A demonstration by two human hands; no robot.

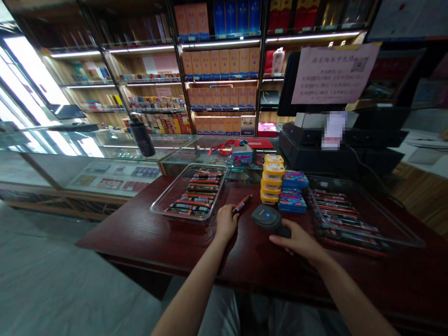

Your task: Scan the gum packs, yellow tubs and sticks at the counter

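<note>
My left hand (226, 222) is closed on a slim dark stick-shaped packet (242, 204) with an orange tip, held low over the dark red table (140, 233). In my right hand (300, 241) is a black handheld barcode scanner (266, 217) with a small blue light; its head points toward the packet, and a gap separates the two. To the left of my left hand lies a clear plastic tray (210, 216) holding several similar packets (198, 189). Another clear tray (402, 239) with more such packets (345, 212) sits right of my right hand.
Beyond the scanner stand stacked yellow tubs (271, 181) and blue packs (292, 199). A small colourful box (242, 155) is behind them, left of a monitor (289, 86) bearing a paper sign (332, 74). A dark bottle (142, 136) stands on the glass counter (175, 148).
</note>
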